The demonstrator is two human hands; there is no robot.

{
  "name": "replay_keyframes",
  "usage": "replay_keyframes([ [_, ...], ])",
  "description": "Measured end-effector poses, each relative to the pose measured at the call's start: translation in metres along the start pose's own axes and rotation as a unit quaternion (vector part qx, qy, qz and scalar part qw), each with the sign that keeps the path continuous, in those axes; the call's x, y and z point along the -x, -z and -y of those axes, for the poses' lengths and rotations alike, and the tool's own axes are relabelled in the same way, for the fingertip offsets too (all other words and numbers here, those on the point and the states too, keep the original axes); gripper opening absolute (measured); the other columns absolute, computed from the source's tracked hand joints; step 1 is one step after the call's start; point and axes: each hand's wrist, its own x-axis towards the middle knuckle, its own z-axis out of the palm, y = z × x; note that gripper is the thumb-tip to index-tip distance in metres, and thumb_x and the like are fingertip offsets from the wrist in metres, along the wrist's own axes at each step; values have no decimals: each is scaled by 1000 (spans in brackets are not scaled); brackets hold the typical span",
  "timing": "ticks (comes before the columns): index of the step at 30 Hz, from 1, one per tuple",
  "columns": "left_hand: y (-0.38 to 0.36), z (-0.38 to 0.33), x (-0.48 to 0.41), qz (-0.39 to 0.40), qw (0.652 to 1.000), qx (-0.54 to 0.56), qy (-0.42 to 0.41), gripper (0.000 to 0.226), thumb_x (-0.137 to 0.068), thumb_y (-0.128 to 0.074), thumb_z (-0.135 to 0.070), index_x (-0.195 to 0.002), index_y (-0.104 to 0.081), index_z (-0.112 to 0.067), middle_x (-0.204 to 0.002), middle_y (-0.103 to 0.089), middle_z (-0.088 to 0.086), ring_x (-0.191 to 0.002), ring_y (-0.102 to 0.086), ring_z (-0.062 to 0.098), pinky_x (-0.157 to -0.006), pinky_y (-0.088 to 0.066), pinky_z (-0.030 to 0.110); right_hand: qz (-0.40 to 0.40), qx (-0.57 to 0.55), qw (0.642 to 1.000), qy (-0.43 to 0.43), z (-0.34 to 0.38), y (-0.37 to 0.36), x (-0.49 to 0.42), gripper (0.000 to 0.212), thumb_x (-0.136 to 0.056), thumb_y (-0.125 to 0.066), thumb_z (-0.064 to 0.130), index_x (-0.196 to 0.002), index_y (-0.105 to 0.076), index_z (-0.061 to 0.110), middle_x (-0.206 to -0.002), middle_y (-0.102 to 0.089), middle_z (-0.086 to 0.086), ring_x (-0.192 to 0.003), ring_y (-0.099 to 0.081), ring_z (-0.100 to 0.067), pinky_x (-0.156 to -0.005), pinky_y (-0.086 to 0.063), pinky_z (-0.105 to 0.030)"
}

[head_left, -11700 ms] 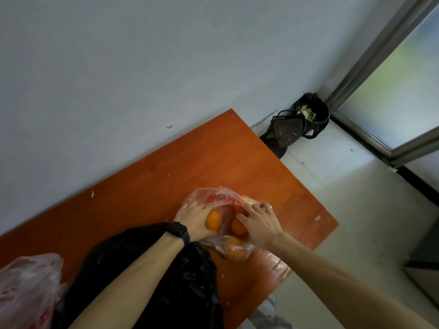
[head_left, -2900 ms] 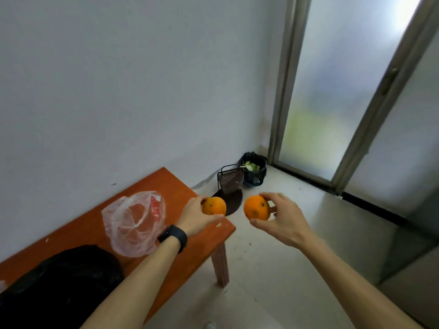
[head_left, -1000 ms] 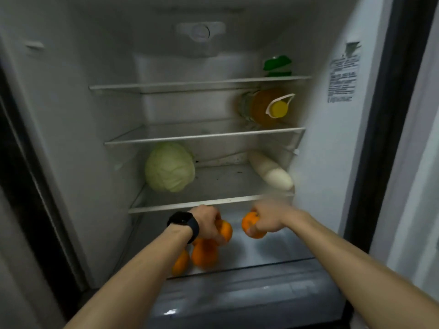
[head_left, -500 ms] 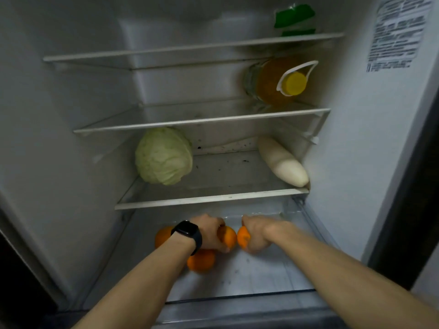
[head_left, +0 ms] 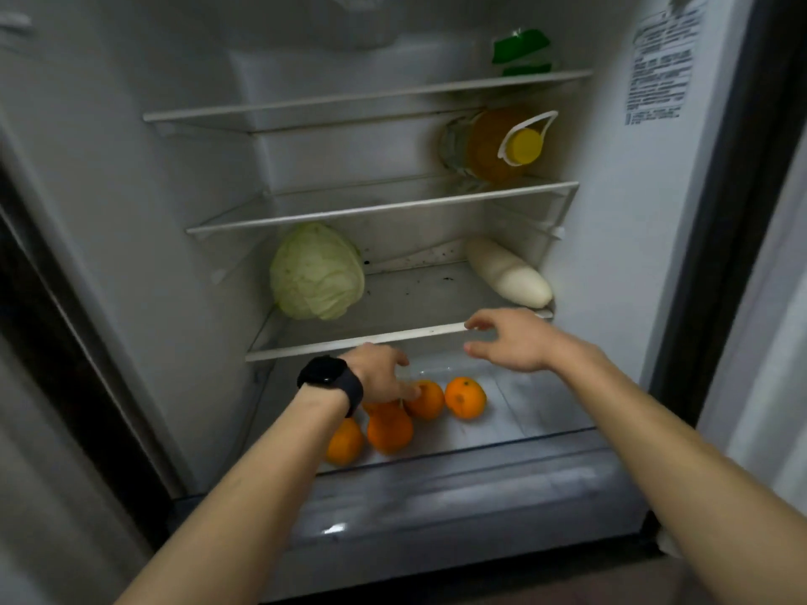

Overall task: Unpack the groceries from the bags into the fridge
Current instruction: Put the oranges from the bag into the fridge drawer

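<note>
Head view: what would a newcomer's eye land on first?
Bright oranges clustered in the bottom drawer, the left hand right by them and the right hand open above. On the shelf above, a pale cabbage sits left and a white radish right; higher up, an amber bottle lies on its side.

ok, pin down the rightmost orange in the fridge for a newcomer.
Open white fridge, lowest compartment under the bottom glass shelf. Among the round orange fruits there, the rightmost orange sits clear of the left hand overlapping its neighbours.
</note>
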Motion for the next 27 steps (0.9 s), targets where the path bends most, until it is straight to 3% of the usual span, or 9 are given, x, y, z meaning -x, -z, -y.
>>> replay_keyframes([
  [3, 1, 12, 51, -96, 994, 43, -7, 60, -86, -58, -62, -138, -51, -32, -136, -59, 3, -122, -56, 24, -99, -49, 38, -149, -54, 986, 45, 7, -16, 52, 35, -93, -62, 43, -125, -64, 30, -128, -63, 4, -118, -58, -17, -101, -45, -34],
  [6, -16, 16, 99, -171, 985, 33, -16, 49, -91, -48, -63, -131, -55, -34, -129, -61, 0, -120, -56, 25, -93, -50, 40, -311, -74, 944, 84, 23, -52, 105, 30, -93, -59, 43, -115, -69, 26, -120, -66, 5, -116, -58, -18, -100, -42, -29],
  [9, -40, 20, 129, -282, 959, 28, -8, 44, -93, -41, -61, -122, -60, -34, -124, -63, 0, -113, -58, 27, -90, -48, 41, -429, -39, 897, 97, 33, -96, 142, 33, -91, -61, 43, -114, -71, 20, -122, -66, 1, -122, -56, -26, -105, -42, -39],
  [11, -60, 21, 146, -359, 933, 30, -4, 42, -94, -41, -59, -118, -63, -33, -120, -65, -1, -108, -59, 28, -90, -46, 40, -451, 2, 889, 75, 35, -122, 158, 40, -91, -62, 46, -121, -68, 21, -130, -63, -2, -129, -51, -29, -108, -38, -48],
  [15, -113, 15, 172, -454, 891, 11, -19, 43, -94, -47, -56, -121, -65, -28, -118, -67, 0, -111, -59, 26, -100, -39, 43, -422, 66, 902, 64, 26, -158, 164, 58, -91, -63, 51, -142, -54, 24, -148, -47, -6, -145, -33, -30, -120, -15, -56],
  [19, -141, 23, 170, -479, 876, -35, -38, 52, -96, -50, -54, -138, -55, -24, -131, -60, 2, -126, -51, 26, -110, -28, 46, -466, 42, 881, 72, 20, -168, 151, 52, -95, -59, 49, -140, -55, 23, -144, -49, -8, -144, -33, -30, -122, -11, -55],
  [27, -152, 32, 145, -585, 808, -51, -48, 35, -101, -52, -46, -130, -64, -30, -124, -66, -2, -116, -57, 22, -109, -26, 41, -514, 49, 852, 83, 10, -176, 134, 41, -100, -55, 46, -135, -55, 26, -140, -50, -8, -143, -33, -30, -120, -11, -55],
])
